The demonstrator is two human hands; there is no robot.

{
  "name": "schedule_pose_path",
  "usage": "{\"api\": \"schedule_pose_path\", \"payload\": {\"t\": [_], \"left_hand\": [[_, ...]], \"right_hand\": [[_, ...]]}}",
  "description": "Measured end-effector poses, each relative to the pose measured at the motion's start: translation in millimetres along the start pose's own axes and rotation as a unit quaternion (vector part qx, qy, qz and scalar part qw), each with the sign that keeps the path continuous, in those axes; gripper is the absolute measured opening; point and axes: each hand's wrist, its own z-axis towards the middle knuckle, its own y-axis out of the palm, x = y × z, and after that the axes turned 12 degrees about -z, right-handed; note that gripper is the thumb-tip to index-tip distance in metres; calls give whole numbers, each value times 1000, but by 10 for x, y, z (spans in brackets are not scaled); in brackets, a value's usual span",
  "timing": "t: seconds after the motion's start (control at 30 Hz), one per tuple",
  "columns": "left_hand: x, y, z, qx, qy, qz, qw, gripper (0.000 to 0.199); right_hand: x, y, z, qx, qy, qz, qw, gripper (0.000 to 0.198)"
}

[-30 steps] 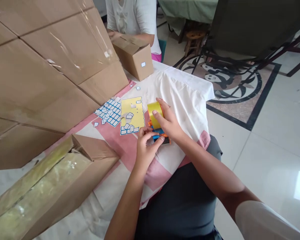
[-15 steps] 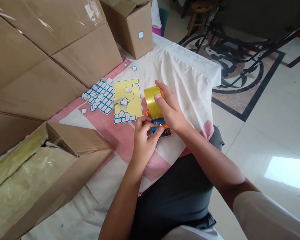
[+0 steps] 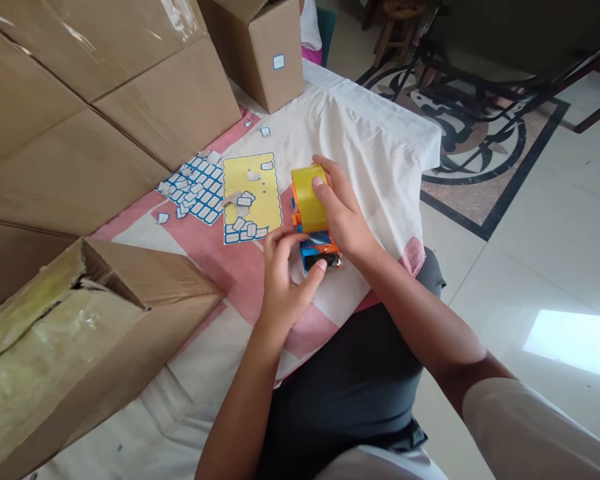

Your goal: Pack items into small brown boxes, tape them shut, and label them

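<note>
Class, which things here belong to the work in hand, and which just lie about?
Likely in use:
yellow tape roll, in the right hand
tape dispenser, near the left hand
perhaps the nearest taped box

Apparently lying about:
yellow sheet
label sheet
loose sticker

Just one cam, worn on the head, so it's looking forward and pretty steeply down over the person's own lap (image 3: 345, 387). The left hand (image 3: 286, 283) and right hand (image 3: 347, 217) sit around mid-view, fairly close to the lens. It's wide too: cardboard boxes (image 3: 45, 160) fill the left side, tiled floor (image 3: 520, 283) runs off to the right, tablecloth (image 3: 365, 160) between.
</note>
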Motion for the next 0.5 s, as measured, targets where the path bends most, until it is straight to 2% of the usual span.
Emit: {"api": "schedule_pose_path", "payload": {"t": [0.07, 0.17, 0.27, 0.4, 0.5], "left_hand": [[26, 19, -42, 19, 75, 65, 995, 49], [63, 69, -93, 2, 170, 186, 968, 29], [77, 110, -108, -12, 211, 243, 947, 22], [55, 117, -97, 1, 245, 258, 935, 20], [50, 113, -106, 13, 264, 274, 924, 17]], "right_hand": [[22, -10, 4, -1, 13, -2, 1000, 54], [39, -33, 8, -7, 19, -6, 1000, 56], [40, -56, 11, -10, 18, -3, 1000, 57], [43, -61, 14, -3, 27, 2, 1000, 57], [45, -36, 17, -2, 4, -13, 1000, 57]]}}
